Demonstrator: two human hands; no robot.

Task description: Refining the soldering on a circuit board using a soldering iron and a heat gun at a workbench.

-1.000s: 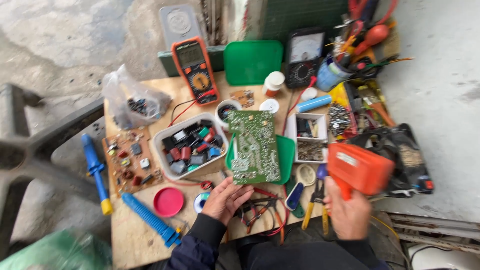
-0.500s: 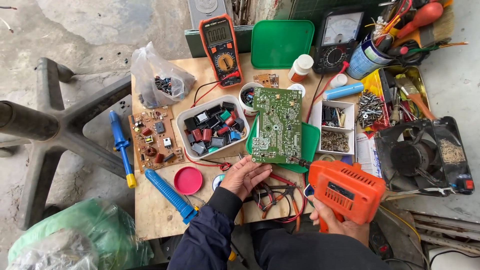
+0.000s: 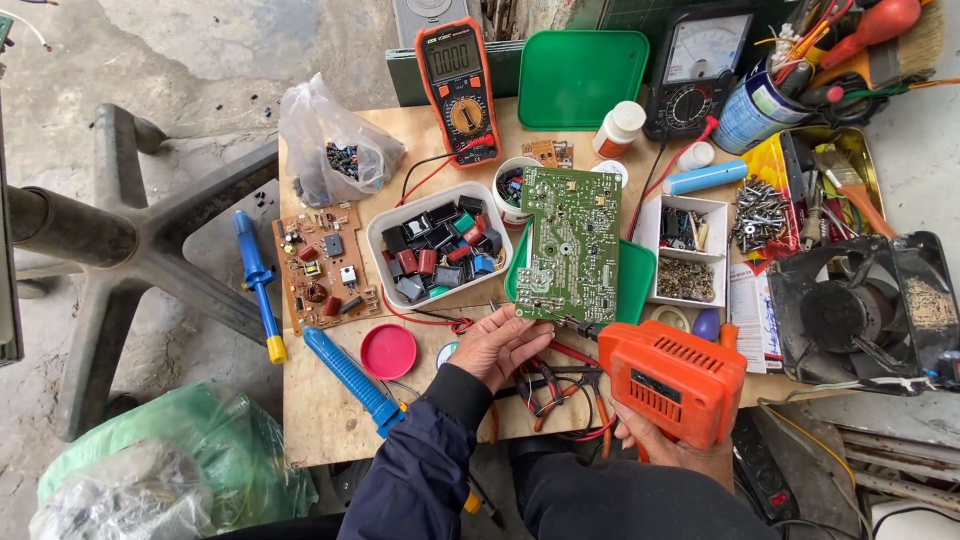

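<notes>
Green circuit board [image 3: 572, 245] sits solder side up at the middle of the counter [image 3: 330, 420], lying over a green tray [image 3: 634, 280]. Left hand [image 3: 505, 343] is at its 6 o'clock edge, fingers [image 3: 522, 318] closed on the lower left corner of the board, thumb side toward the white tub. Right hand [image 3: 672, 446] is at 4 o'clock from the board, fingers wrapped tight round the grip of an orange heat gun [image 3: 672, 382]; its nozzle end points at the board's lower right corner, just beside it, contact not clear

Under both hands: red and black test leads [image 3: 550, 385] tangled on the counter. At 9 o'clock from the board, touching range: white tub [image 3: 438, 252] of red, black and blue capacitors. Further out at 9 o'clock: brown circuit board [image 3: 324, 266], parts side up. At 7 o'clock: red round lid [image 3: 389, 351] and blue soldering iron [image 3: 352, 378]. Blue screwdriver [image 3: 256, 281] with yellow tip hangs off the counter edge at 9 o'clock

At 3 o'clock: white divided box [image 3: 686, 250] of small parts, then loose screws [image 3: 760, 212]. At 11 o'clock: orange digital multimeter [image 3: 457, 88]. At 12 o'clock: green lid [image 3: 580, 78]. At 1 o'clock: black analog meter [image 3: 700, 72]. Far right, off the counter: black fan [image 3: 860, 315]
</notes>
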